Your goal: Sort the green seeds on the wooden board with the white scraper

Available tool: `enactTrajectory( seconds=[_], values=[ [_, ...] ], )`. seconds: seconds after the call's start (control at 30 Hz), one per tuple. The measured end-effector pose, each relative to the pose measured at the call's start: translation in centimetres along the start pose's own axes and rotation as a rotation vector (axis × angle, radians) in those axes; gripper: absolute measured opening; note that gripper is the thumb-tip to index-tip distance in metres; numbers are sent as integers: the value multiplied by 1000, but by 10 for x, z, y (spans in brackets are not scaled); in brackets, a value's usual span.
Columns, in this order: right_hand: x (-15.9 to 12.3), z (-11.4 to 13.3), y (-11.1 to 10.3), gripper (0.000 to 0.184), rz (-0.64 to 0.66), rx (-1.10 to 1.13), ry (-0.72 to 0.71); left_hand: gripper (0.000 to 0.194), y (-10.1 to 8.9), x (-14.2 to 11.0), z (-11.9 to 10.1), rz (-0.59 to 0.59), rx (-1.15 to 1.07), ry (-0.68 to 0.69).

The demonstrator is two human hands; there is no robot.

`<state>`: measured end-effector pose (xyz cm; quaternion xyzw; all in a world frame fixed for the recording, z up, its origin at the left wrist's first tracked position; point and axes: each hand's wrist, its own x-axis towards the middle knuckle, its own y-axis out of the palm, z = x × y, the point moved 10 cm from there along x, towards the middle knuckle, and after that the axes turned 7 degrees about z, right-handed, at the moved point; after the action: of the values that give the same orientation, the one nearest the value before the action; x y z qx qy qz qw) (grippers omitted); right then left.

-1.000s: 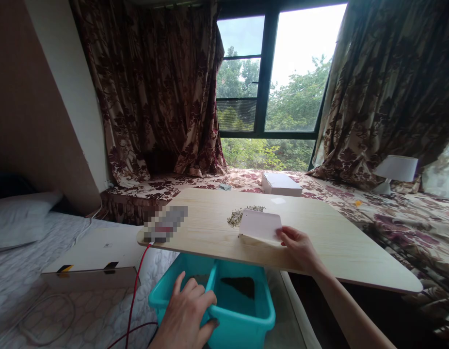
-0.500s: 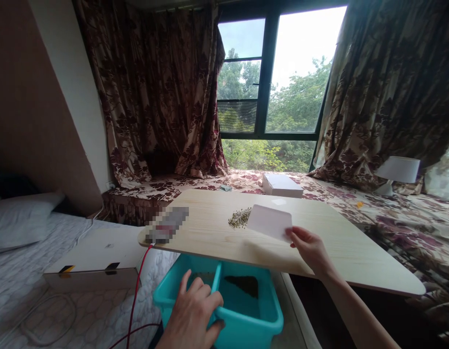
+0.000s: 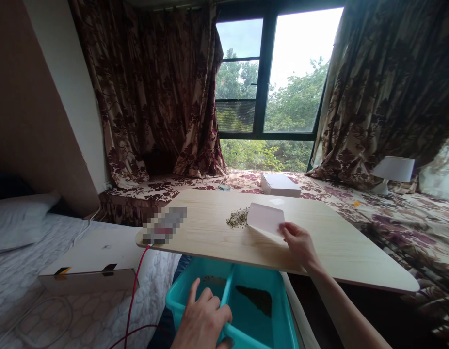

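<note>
My right hand [image 3: 300,243] pinches the near right corner of a thin white rectangular card [image 3: 265,219], tilted above the wooden tabletop [image 3: 341,242]. At the card's left edge lies a small heap of greenish and pale beans or grains [image 3: 237,218]. Below the table's front edge is a turquoise plastic bin [image 3: 181,303] split by a divider. Its right compartment holds a dark green mass of small grains [image 3: 256,299]; a few pale grains show in the left one. My left hand [image 3: 204,317] is closed round the bin's near rim by the divider, index finger raised.
A blurred-out phone-like object [image 3: 165,226] with a red cable [image 3: 132,303] lies on the table's left end. A white box [image 3: 89,259] rests on the bed at left. Behind the table are another white box [image 3: 280,185] and a lamp [image 3: 393,169] on the window seat.
My right hand has brought the card slightly left, up to the heap's edge. The bin and my left hand have shifted right and down in view.
</note>
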<state>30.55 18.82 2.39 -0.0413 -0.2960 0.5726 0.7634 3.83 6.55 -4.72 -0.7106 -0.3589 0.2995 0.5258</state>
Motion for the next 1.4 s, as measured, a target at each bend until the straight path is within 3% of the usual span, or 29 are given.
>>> enactTrajectory(
  seconds=[0.33,0.93,1.07,1.27,1.4],
  values=[
    [-3,4,1,35,44,63,56,14,-1,-1,-2,-10,-26,10],
    [2,3,-1,35,23,-29,-16,13,-4,-1,-2,-44,-21,27],
    [-3,2,2,33,74,-5,14,14,-3,-1,-2,-32,-19,24],
    [-7,-1,-8,32,21,8,45,17,-1,-1,-1,-31,6,20],
    [-7,1,-1,33,43,60,73,18,0,0,0,-41,18,18]
  ],
)
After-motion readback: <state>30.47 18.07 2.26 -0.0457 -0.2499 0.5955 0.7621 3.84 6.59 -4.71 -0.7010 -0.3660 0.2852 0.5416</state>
